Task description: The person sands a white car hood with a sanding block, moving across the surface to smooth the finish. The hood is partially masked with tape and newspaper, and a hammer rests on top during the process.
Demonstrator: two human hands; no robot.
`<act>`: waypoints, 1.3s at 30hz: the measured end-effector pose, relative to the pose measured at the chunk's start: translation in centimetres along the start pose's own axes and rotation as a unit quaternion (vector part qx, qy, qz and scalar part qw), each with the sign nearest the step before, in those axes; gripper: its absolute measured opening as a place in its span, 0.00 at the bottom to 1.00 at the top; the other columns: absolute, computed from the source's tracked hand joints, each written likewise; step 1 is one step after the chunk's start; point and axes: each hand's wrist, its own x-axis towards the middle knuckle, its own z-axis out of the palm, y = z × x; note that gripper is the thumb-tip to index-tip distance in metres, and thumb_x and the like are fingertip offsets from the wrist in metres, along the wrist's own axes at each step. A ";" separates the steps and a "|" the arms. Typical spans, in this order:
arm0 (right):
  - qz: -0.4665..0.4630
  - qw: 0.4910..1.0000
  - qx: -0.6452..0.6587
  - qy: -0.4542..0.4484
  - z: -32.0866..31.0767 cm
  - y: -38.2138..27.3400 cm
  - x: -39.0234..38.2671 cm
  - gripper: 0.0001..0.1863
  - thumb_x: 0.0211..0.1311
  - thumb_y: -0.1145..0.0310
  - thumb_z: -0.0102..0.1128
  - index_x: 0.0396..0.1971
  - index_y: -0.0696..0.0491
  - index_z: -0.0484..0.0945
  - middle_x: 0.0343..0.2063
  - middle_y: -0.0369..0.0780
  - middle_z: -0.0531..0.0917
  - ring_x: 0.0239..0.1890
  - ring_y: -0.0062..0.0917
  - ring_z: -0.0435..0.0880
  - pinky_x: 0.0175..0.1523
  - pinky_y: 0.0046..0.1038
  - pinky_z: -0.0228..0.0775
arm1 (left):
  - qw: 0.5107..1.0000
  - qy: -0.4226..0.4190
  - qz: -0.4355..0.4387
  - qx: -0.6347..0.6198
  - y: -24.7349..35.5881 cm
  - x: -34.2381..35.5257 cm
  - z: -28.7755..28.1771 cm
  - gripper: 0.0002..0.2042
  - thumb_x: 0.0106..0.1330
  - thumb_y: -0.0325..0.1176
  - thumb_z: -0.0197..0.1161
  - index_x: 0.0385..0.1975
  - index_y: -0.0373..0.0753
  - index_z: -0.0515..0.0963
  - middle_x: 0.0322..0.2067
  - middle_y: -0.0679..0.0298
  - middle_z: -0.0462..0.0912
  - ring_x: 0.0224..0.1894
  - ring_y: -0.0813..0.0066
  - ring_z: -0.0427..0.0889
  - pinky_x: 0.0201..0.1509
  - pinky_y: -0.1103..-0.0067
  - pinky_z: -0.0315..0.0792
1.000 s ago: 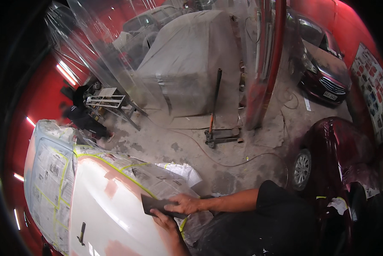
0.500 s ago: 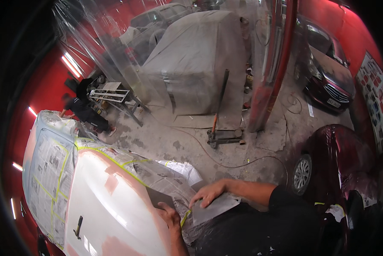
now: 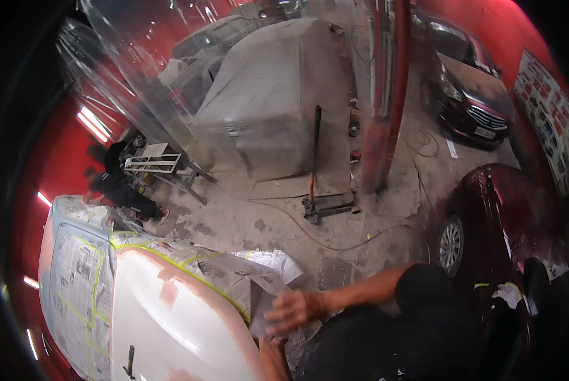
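Observation:
My right hand [image 3: 294, 312], slightly blurred, has its fingers curled over a flat grey sheet [image 3: 259, 301] beside the car hood's edge. Just below it, my left hand [image 3: 273, 346] comes up from the lower edge; its fingers are hidden behind the right hand and the sheet. To the left spreads the white hood [image 3: 183, 317] with pinkish patches along its border. Newspaper masking [image 3: 214, 263] with yellow-green tape runs along its far side. A small black-handled tool [image 3: 129, 362] lies on the hood.
A person [image 3: 122, 193] in dark clothes bends at the car's far end, near a metal stand [image 3: 160, 166]. A floor jack [image 3: 329, 206] and a hose [image 3: 310, 238] lie on the concrete. A plastic-covered vehicle [image 3: 265, 95], a red post [image 3: 386, 108] and a dark red car [image 3: 487, 235] stand around.
My right hand has moved left, over my left hand. The lighter grey sheet that lay apart under it no longer shows separately. The whole view has shifted slightly.

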 end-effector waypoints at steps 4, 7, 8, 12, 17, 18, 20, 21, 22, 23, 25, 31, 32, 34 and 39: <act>0.475 0.855 0.031 -0.205 -0.9 8.0 -0.8 0.30 0.55 0.63 0.61 0.61 0.47 0.73 0.47 0.45 0.83 0.48 0.37 0.82 0.53 0.40 0.73 | 0.683 0.242 0.042 0.688 -5.5 -2.0 10.8 0.20 0.67 0.48 0.62 0.44 0.36 0.79 0.29 0.65 0.79 0.23 0.73 0.74 0.27 0.78 0.68; 0.292 0.953 -0.010 -0.079 -3.5 6.5 1.3 0.26 0.59 0.70 0.55 0.60 0.44 0.75 0.48 0.44 0.82 0.50 0.39 0.81 0.55 0.40 0.72 | 0.800 0.284 0.228 0.478 -3.6 -3.3 8.7 0.21 0.68 0.45 0.61 0.51 0.34 0.77 0.37 0.59 0.84 0.33 0.67 0.83 0.36 0.72 0.78; 0.190 0.980 0.011 -0.062 -3.9 5.4 1.9 0.27 0.59 0.69 0.55 0.61 0.41 0.74 0.52 0.44 0.79 0.53 0.39 0.78 0.57 0.42 0.69 | 0.830 0.311 0.296 0.357 -3.2 -2.9 8.1 0.21 0.68 0.44 0.61 0.53 0.33 0.76 0.40 0.57 0.84 0.37 0.64 0.84 0.40 0.70 0.80; -0.101 0.985 0.106 -0.093 -3.9 0.1 2.2 0.33 0.57 0.66 0.57 0.65 0.31 0.69 0.58 0.45 0.71 0.57 0.40 0.73 0.58 0.50 0.64 | 0.881 0.226 0.303 0.285 -3.9 -2.4 9.7 0.23 0.73 0.42 0.53 0.59 0.31 0.71 0.54 0.51 0.79 0.53 0.55 0.80 0.62 0.62 0.72; 0.018 0.937 0.054 -0.346 -4.4 3.7 -5.7 0.34 0.54 0.68 0.58 0.64 0.31 0.70 0.56 0.45 0.73 0.59 0.40 0.72 0.56 0.48 0.66 | 0.888 0.235 0.340 0.203 -5.4 -3.7 12.4 0.21 0.70 0.38 0.54 0.58 0.31 0.72 0.53 0.51 0.80 0.53 0.55 0.81 0.60 0.61 0.74; 0.048 0.891 0.021 -0.451 -5.1 4.8 -6.1 0.32 0.54 0.68 0.58 0.63 0.33 0.71 0.52 0.47 0.76 0.56 0.41 0.76 0.55 0.46 0.68 | 0.878 0.233 0.359 0.214 -5.8 -4.5 12.9 0.21 0.69 0.36 0.55 0.57 0.31 0.72 0.52 0.52 0.80 0.52 0.55 0.81 0.59 0.61 0.75; 0.205 0.821 0.092 -0.526 -4.9 6.3 -5.0 0.30 0.56 0.64 0.60 0.62 0.41 0.71 0.45 0.49 0.80 0.50 0.42 0.80 0.51 0.43 0.71 | 0.869 0.244 0.370 0.222 -5.6 -4.9 12.7 0.20 0.67 0.34 0.56 0.57 0.32 0.72 0.51 0.53 0.81 0.50 0.55 0.82 0.58 0.62 0.76; 0.281 0.772 0.124 -0.556 -4.7 6.5 -4.5 0.29 0.57 0.62 0.61 0.61 0.45 0.71 0.41 0.50 0.82 0.47 0.42 0.82 0.50 0.41 0.73 | 0.871 0.261 0.357 0.212 -5.5 -4.9 11.6 0.20 0.66 0.34 0.57 0.56 0.33 0.73 0.50 0.53 0.81 0.50 0.56 0.82 0.57 0.62 0.76; 0.346 0.818 0.133 -0.440 -3.9 6.0 -3.7 0.28 0.57 0.58 0.62 0.59 0.49 0.72 0.37 0.51 0.82 0.43 0.43 0.82 0.47 0.41 0.72 | 0.873 0.280 0.345 0.200 -5.7 -4.9 10.4 0.20 0.66 0.33 0.57 0.56 0.33 0.73 0.50 0.54 0.82 0.50 0.56 0.83 0.57 0.62 0.77; 0.406 0.849 0.135 -0.311 -3.0 5.6 -2.4 0.29 0.58 0.53 0.63 0.56 0.52 0.72 0.33 0.51 0.81 0.38 0.44 0.82 0.45 0.41 0.72 | 0.885 0.288 0.313 0.187 -5.8 -4.6 9.2 0.19 0.65 0.33 0.57 0.55 0.33 0.73 0.49 0.54 0.82 0.49 0.57 0.83 0.56 0.63 0.77; 0.523 0.811 0.176 -0.194 -0.4 5.7 -0.6 0.32 0.59 0.46 0.65 0.52 0.57 0.73 0.31 0.53 0.81 0.35 0.45 0.82 0.43 0.42 0.72 | 0.906 0.302 0.248 0.161 -7.0 -3.7 7.1 0.19 0.65 0.32 0.57 0.54 0.34 0.74 0.47 0.55 0.83 0.47 0.58 0.83 0.55 0.64 0.78; 0.448 0.771 0.216 -0.399 0.8 4.3 -2.0 0.34 0.58 0.38 0.63 0.43 0.58 0.77 0.35 0.53 0.83 0.39 0.47 0.83 0.43 0.44 0.73 | 0.899 0.314 0.282 0.119 -6.3 -1.5 11.2 0.19 0.64 0.33 0.57 0.54 0.32 0.73 0.46 0.53 0.83 0.47 0.55 0.83 0.55 0.62 0.78; 0.304 0.827 0.168 -0.442 0.8 5.6 -5.7 0.34 0.57 0.36 0.62 0.39 0.58 0.79 0.34 0.53 0.84 0.39 0.49 0.84 0.43 0.45 0.74 | 0.896 0.284 0.316 0.132 -5.3 -2.2 12.2 0.20 0.65 0.33 0.57 0.55 0.32 0.72 0.48 0.52 0.82 0.48 0.55 0.83 0.56 0.62 0.77; 0.215 0.824 0.112 -0.512 0.5 7.5 -11.9 0.32 0.58 0.38 0.61 0.40 0.56 0.76 0.31 0.52 0.84 0.37 0.51 0.84 0.40 0.48 0.73 | 0.891 0.237 0.349 0.166 -4.0 -3.6 14.8 0.22 0.65 0.33 0.56 0.58 0.32 0.70 0.51 0.51 0.80 0.51 0.55 0.81 0.59 0.62 0.76; 0.452 0.790 0.045 -0.412 -3.5 7.3 -3.5 0.27 0.65 0.48 0.56 0.49 0.57 0.69 0.34 0.56 0.82 0.39 0.54 0.82 0.42 0.51 0.71 | 0.843 0.245 0.393 0.274 -2.6 -3.7 13.6 0.20 0.71 0.37 0.55 0.58 0.33 0.72 0.51 0.55 0.81 0.50 0.59 0.82 0.59 0.62 0.75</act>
